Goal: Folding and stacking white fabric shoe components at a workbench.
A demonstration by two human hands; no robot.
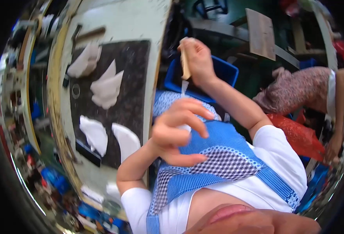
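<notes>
My right hand point(201, 62) is closed around a brush point(185, 68) with a tan wooden handle. The brush's narrow, pale end points toward my lap. Over my blue checked apron point(215, 136), my left hand point(176, 130) is raised with its fingers curved and apart. Some white shows behind those fingers, too small to make out. Left of me, a dark board point(135, 82) lies on the pale worktable point(119, 23). Fanned off-white cut pieces point(107, 87) and another such pile point(86, 62) rest on it. Nearer are white curved pieces point(94, 134) and a long white piece point(126, 140).
A blue bin point(228, 74) stands beyond my lap, beneath my right hand. On the worktable lie a hammer-like tool point(90, 34), a clear ring point(75, 91) and a dark flat object point(88, 153). At the right, another person's arm point(339, 113) is near red cloth point(297, 134).
</notes>
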